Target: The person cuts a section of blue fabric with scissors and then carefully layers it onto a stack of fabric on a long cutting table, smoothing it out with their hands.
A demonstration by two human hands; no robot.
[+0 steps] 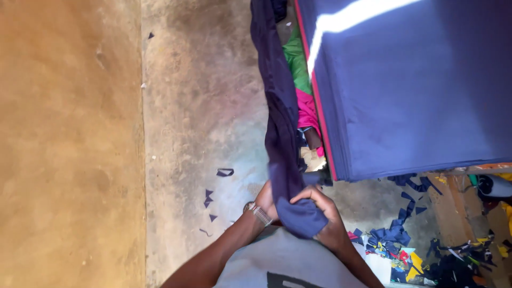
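While both hands gripped it, the long navy-blue cloth strip (281, 128) hung off the worktop's left edge, beside the stacked navy fabric sheets (405, 90). Risk, as judged: a hard tug could drag green and pink fabric (301, 85) from the edge onto the scrap-littered concrete floor (202, 106). Left hand (265, 200) and right hand (322, 213) had fingers curled tight around the strip's lower end.

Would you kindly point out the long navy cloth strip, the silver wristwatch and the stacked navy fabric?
Long navy cloth strip (281, 122), head view, mid-length.
Silver wristwatch (260, 214), head view, band on left wrist.
Stacked navy fabric (416, 96), head view, top sheet.
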